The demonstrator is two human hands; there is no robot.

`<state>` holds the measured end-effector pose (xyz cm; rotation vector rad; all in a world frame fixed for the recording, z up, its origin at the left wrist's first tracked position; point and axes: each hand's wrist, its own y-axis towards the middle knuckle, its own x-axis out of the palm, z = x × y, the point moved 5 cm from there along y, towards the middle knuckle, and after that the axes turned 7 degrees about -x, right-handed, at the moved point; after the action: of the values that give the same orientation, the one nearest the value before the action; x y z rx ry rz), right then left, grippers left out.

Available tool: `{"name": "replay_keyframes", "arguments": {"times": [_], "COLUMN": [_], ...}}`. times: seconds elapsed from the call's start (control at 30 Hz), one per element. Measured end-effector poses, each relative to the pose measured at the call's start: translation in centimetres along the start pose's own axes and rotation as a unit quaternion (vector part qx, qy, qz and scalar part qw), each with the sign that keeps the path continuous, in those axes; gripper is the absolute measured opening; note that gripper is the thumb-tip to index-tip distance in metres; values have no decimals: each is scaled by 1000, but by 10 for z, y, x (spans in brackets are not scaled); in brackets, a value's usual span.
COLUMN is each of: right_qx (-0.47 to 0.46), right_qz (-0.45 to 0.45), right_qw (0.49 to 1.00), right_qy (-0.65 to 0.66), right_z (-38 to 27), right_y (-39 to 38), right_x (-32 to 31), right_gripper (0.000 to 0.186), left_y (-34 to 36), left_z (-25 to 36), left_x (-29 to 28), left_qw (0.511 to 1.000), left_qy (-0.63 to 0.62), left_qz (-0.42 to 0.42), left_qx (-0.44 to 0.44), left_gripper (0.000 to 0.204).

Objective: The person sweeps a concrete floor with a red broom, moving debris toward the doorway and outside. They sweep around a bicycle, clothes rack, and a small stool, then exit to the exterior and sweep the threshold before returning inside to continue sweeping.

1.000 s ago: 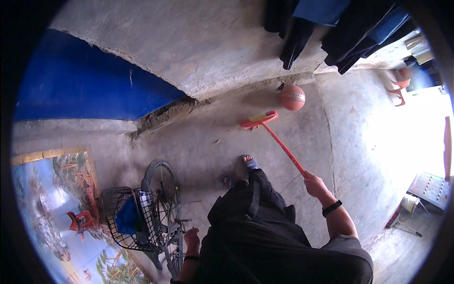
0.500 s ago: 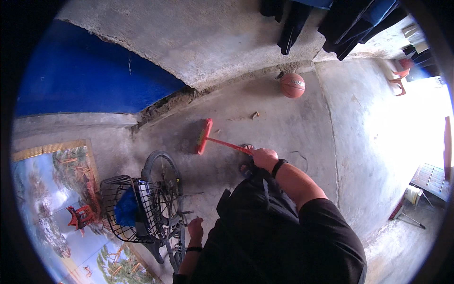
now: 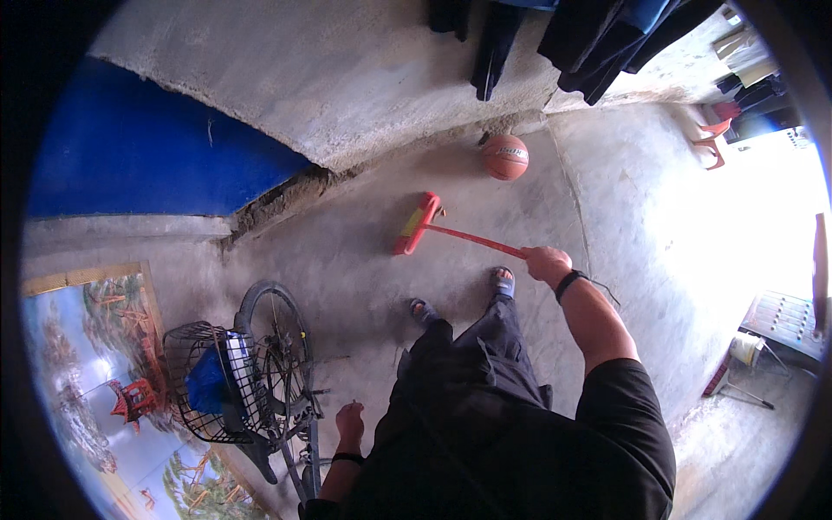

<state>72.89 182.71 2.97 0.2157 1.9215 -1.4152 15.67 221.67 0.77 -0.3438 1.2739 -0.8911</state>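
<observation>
My right hand (image 3: pixel 548 263) is closed round the end of a broom's thin red handle. Red on top with a yellow-green band, the broom's head (image 3: pixel 419 224) rests on the concrete floor ahead of my feet. Beside it lies a small brownish scrap (image 3: pixel 443 211), partly covered by the head. My left hand (image 3: pixel 350 425) hangs low by my side, near the bicycle (image 3: pixel 276 355). Its fingers are curled in, and what they may hold is too small to make out.
A basketball (image 3: pixel 505 157) lies by the far wall. The bicycle's black wire basket (image 3: pixel 178 364) holds a blue bag. A blue panel (image 3: pixel 156 147) and a landscape picture (image 3: pixel 87 347) are on the left. Dark clothes (image 3: pixel 598 43) hang above; an orange chair (image 3: pixel 713 143) stands far right.
The broom head has moved right and farther away, up to the brownish scrap. My right hand has swung right with the handle. My feet now show apart. My left hand stays low.
</observation>
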Motion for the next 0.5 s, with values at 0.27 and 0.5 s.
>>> {"name": "replay_keyframes", "arguments": {"times": [0.27,0.5], "right_qx": [71,139], "right_qz": [-8,16], "right_qw": [996,987], "right_qy": [53,79], "right_z": [191,350], "right_y": [-35,-96], "right_x": [0,8], "right_gripper": [39,48], "left_y": [-32,-32], "left_z": [101,177], "left_x": [63,92], "left_qw": [992,997], "left_qy": [107,52], "left_qz": [8,14], "left_qx": [58,60], "left_gripper": [31,37]}}
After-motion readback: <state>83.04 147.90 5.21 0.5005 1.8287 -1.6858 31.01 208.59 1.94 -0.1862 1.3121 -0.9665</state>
